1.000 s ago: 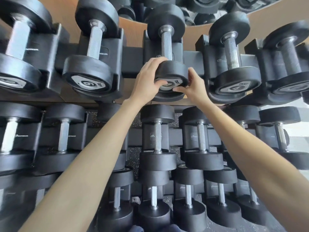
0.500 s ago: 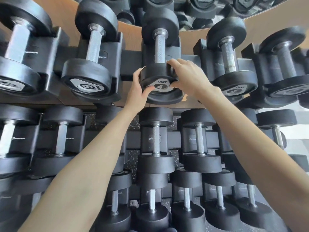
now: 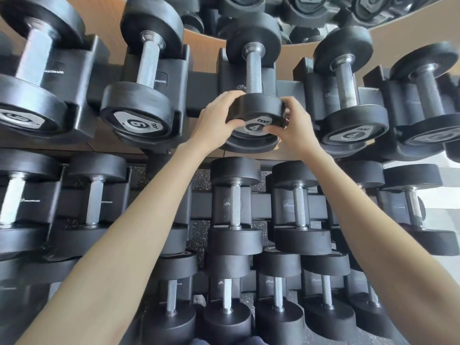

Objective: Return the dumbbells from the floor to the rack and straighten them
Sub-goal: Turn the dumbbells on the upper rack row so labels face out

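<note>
- Gripping the near head of the 4 dumbbell [image 3: 254, 70] from both sides: left hand [image 3: 217, 118] curls round its left edge, right hand [image 3: 297, 128] curls round its right edge.
- Dumbbell lies in its top-tier cradle [image 3: 225, 70], long axis running straight away from the person, far head at the cradle's back.
- Both hands sit at the cradle's front, about equally near (neither on the handle).
- Likely step: twisting the head to square the label; second 4 dumbbell [image 3: 346, 80] sits right of the cradle.
</note>
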{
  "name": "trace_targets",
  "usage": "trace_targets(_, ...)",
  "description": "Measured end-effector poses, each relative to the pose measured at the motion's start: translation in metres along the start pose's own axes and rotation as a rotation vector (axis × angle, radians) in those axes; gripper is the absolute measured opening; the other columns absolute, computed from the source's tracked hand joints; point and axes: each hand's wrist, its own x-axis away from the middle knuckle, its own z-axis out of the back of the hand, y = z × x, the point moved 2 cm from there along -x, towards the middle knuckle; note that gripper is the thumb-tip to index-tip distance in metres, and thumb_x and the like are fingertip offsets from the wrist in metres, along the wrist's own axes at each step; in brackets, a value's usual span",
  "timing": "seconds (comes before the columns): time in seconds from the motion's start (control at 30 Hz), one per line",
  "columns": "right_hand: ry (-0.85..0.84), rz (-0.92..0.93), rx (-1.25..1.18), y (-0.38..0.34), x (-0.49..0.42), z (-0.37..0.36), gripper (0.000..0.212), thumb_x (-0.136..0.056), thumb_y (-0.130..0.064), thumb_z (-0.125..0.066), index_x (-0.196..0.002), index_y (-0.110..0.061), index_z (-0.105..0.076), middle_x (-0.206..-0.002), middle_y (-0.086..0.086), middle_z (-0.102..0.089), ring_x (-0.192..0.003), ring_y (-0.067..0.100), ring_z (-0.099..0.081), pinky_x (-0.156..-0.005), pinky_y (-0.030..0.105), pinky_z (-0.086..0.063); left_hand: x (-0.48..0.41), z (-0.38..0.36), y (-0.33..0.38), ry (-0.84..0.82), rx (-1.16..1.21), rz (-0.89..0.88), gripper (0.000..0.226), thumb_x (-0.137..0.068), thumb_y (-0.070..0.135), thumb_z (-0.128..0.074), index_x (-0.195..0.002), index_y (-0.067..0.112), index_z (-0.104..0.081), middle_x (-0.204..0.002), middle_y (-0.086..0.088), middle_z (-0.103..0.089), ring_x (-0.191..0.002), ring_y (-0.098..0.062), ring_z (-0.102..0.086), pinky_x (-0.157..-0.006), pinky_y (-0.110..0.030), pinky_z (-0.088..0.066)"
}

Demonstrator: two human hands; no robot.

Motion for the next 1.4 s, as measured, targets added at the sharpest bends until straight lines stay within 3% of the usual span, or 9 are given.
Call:
trace_targets(0.1,-0.001,0.014,0.096,-0.001,-0.003,0.001,0.052,-0.068,-0.015,-0.077,-0.11,-0.005,-0.048,-0.107,0.01,-0.055,-0.096,0.031,-0.051,-0.071,0.033,-0.035,0.0,-0.004,0.001,-0.012,-0.024,0.002,0.052,-0.083,0.015,-0.067,-0.13,0.017,-0.046,-0.133,0.001,-0.053,-0.118,-0.023,-0.052,-0.095,-0.031,-0.037)
trace_targets(0.17,-0.006,0.073,0.209,-0.01,-0.006,-0.003,0.052,-0.069,-0.018,-0.075,-0.112,-0.008,-0.047,-0.108,0.01,-0.054,-0.094,0.033,-0.052,-0.068,0.033,-0.03,0.005,0.0,-0.012,-0.024,0.042,0.051,0.052,-0.084,0.013,-0.066,-0.131,0.013,-0.044,-0.133,-0.003,-0.052,-0.12,-0.025,-0.051,-0.101,-0.041,-0.041)
trace_targets(0.43,-0.051,0.173,0.61,-0.043,-0.017,0.004,0.068,-0.069,-0.03,-0.078,-0.13,-0.022,-0.047,-0.113,0.009,-0.057,-0.099,0.039,-0.057,-0.076,0.043,-0.043,0.018,-0.022,-0.036,0.077,0.335,0.247,0.056,-0.082,0.003,-0.066,-0.132,0.007,-0.04,-0.131,-0.012,-0.054,-0.12,-0.026,-0.052,-0.102,-0.045,-0.042)
trace_targets(0.7,0.018,0.143,0.495,-0.032,-0.004,0.005,0.073,-0.072,-0.027,-0.075,-0.137,-0.022,-0.041,-0.119,0.006,-0.056,-0.107,0.033,-0.054,-0.08,0.04,-0.042,0.01,-0.017,-0.031,-0.013,0.257,0.169,0.055,-0.082,0.011,-0.069,-0.13,0.009,-0.042,-0.127,-0.009,-0.056,-0.118,-0.022,-0.053,-0.104,-0.036,-0.04)
trace_targets(0.87,-0.022,0.194,0.436,-0.028,0.019,0.0,0.087,-0.08,-0.023,-0.07,-0.147,-0.011,-0.015,-0.141,0.009,-0.036,-0.113,0.03,-0.05,-0.077,0.035,-0.042,0.015,-0.007,-0.018,-0.061,-0.036,0.152,0.055,-0.089,0.019,-0.062,-0.136,0.009,-0.037,-0.137,-0.01,-0.049,-0.123,-0.027,-0.048,-0.097,-0.036,-0.039)
trace_targets(0.93,0.003,0.212,0.475,-0.026,0.033,-0.001,0.084,-0.081,-0.02,-0.069,-0.146,-0.009,-0.017,-0.147,0.009,-0.029,-0.121,0.029,-0.045,-0.089,0.038,-0.042,0.024,0.003,-0.011,-0.058,-0.224,0.123,0.055,-0.091,0.02,-0.058,-0.139,0.009,-0.034,-0.141,-0.011,-0.044,-0.128,-0.029,-0.042,-0.098,-0.042,-0.038)
trace_targets(1.03,0.069,0.236,0.616,-0.024,0.059,-0.001,0.072,-0.084,-0.015,-0.063,-0.144,-0.008,-0.024,-0.147,0.014,-0.03,-0.138,0.031,-0.025,-0.114,0.045,-0.015,0.05,0.019,0.002,-0.04,-0.407,0.004,0.051,-0.092,0.022,-0.053,-0.138,0.006,-0.036,-0.141,-0.012,-0.043,-0.134,-0.028,-0.035,-0.106,-0.041,-0.033)
trace_targets(1.17,0.14,0.31,0.675,-0.025,0.093,-0.007,0.063,-0.085,-0.016,-0.057,-0.142,-0.007,-0.029,-0.148,0.016,-0.032,-0.141,0.03,-0.019,-0.115,0.047,-0.006,0.096,0.031,0.015,-0.019,-0.626,-0.084,0.056,-0.09,0.03,-0.05,-0.139,0.005,-0.039,-0.144,-0.013,-0.042,-0.14,-0.029,-0.026,-0.117,-0.046,-0.015)
trace_targets(1.4,0.019,0.382,0.621,-0.031,0.146,-0.029,0.064,-0.089,-0.023,-0.053,-0.144,-0.005,-0.025,-0.15,0.018,-0.027,-0.141,0.031,-0.018,-0.115,0.05,-0.01,0.181,0.048,0.018,-0.016,-0.768,0.071,0.059,-0.09,0.037,-0.045,-0.142,0.011,-0.036,-0.148,-0.013,-0.038,-0.141,-0.029,-0.025,-0.115,-0.05,-0.016)
